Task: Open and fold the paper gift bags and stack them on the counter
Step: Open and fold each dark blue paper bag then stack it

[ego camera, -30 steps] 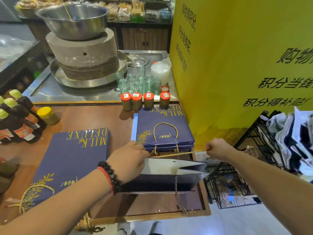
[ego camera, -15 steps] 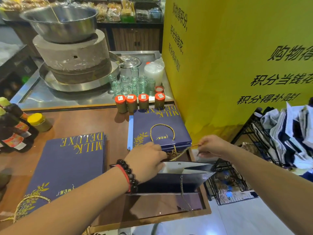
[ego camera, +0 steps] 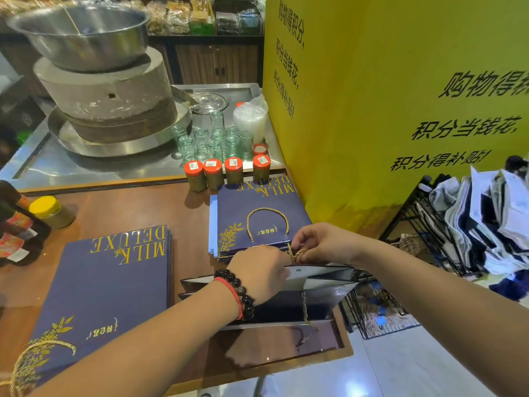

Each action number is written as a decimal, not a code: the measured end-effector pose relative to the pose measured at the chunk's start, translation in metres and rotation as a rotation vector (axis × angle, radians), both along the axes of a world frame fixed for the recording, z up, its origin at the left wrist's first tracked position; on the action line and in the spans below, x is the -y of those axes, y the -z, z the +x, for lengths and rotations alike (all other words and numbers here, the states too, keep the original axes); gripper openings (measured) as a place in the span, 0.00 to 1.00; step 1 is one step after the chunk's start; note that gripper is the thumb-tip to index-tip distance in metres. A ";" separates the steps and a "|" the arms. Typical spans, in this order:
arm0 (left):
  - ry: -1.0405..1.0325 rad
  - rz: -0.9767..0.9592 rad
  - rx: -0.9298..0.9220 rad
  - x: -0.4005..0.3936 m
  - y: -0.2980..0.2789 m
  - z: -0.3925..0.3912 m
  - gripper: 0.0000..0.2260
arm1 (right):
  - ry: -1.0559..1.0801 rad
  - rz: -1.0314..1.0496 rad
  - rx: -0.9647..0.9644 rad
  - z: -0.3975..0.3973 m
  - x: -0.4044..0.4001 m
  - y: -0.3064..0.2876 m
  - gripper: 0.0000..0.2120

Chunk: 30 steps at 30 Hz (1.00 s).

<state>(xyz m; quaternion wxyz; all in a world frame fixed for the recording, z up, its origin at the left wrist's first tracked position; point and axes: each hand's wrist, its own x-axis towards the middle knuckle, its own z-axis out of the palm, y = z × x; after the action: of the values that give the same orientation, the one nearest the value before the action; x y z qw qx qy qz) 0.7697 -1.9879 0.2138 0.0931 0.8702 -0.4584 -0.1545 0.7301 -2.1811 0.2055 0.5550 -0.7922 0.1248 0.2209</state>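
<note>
An opened navy gift bag (ego camera: 312, 302) stands at the near edge of the wooden counter (ego camera: 137, 213), its mouth facing me and its white inner wall showing. My left hand (ego camera: 259, 272) grips the bag's far top rim. My right hand (ego camera: 320, 243) pinches the bag's gold cord handle (ego camera: 294, 255) just above that rim, close to the left hand. A small stack of flat navy bags (ego camera: 257, 216) lies right behind the hands. A larger pile of flat navy bags (ego camera: 108, 285) lies at the left.
Orange-lidded jars (ego camera: 227, 171) and glass cups (ego camera: 211, 138) stand behind the small stack. A stone mill with a steel bowl (ego camera: 94, 78) sits at the back left. Bottles (ego camera: 17, 224) line the left edge. A yellow board (ego camera: 386, 96) rises on the right, with a wire rack (ego camera: 446, 239) of bags beside it.
My right hand has drawn in to the left along the gold cord, from stretched out at the right to beside the left hand. The left hand stays on the bag's rim.
</note>
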 end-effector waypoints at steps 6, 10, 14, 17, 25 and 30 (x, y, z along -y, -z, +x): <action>-0.010 0.005 0.006 -0.001 -0.001 -0.002 0.06 | -0.102 -0.060 -0.028 0.003 0.000 0.004 0.14; -0.016 0.002 0.010 -0.001 -0.001 -0.003 0.07 | -0.178 -0.113 -0.040 0.010 0.001 0.010 0.16; -0.022 -0.002 0.004 -0.001 0.000 -0.003 0.08 | -0.223 -0.127 -0.048 0.012 0.002 0.010 0.17; -0.021 -0.003 0.002 -0.001 -0.001 -0.003 0.08 | -0.240 -0.109 -0.039 0.014 0.002 0.006 0.17; -0.030 -0.007 0.016 -0.002 0.002 -0.007 0.10 | -0.334 -0.147 -0.001 0.012 -0.004 0.002 0.16; -0.026 -0.009 0.022 -0.002 0.000 -0.008 0.10 | -0.379 -0.129 -0.012 0.012 -0.013 -0.008 0.14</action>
<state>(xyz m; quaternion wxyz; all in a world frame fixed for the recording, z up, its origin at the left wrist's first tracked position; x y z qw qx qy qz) 0.7622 -1.9858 0.2134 0.0941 0.8773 -0.4488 -0.1415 0.7425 -2.1680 0.2132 0.4509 -0.8340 -0.0093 0.3177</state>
